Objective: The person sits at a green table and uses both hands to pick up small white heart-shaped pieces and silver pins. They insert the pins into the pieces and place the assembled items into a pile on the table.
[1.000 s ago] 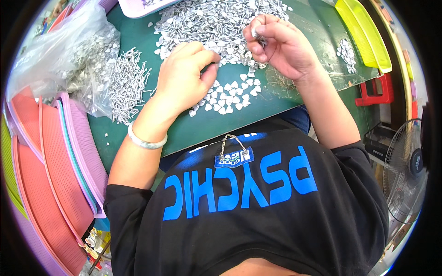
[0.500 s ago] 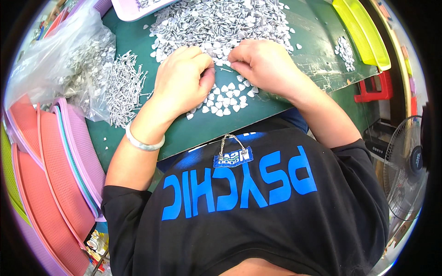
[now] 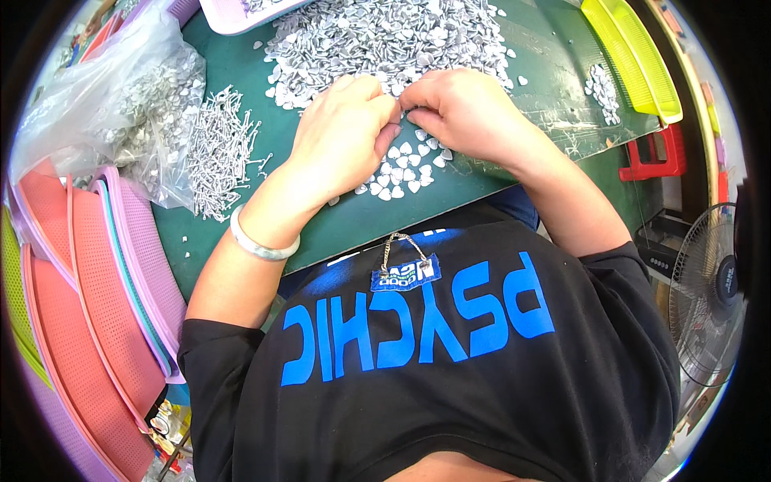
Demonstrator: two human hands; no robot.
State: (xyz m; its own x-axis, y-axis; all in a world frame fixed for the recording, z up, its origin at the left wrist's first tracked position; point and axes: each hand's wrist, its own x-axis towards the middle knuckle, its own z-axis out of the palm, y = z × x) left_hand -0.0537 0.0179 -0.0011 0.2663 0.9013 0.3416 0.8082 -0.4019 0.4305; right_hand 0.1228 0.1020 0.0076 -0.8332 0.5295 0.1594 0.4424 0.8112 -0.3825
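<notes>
My left hand, its wrist in a pale bangle, and my right hand meet fingertip to fingertip over the green table. Both have thumb and fingers pinched together. Whatever is between them is too small and covered to make out. Just beyond the fingers spreads a large heap of small silver heart-shaped pieces. A smaller scatter of heart pieces lies below the hands, partly covered by my left hand. Left of my left forearm is a pile of thin silver metal pins.
A clear plastic bag of heart pieces lies at the left, above stacked pink and purple baskets. A pale tray stands at the far edge. At right are a small heart pile, a yellow-green basket, a red stool and a fan.
My left hand has moved right, up against the right fingertips. The small pin seen by the right fingers earlier is no longer visible. My right hand has hardly moved.
</notes>
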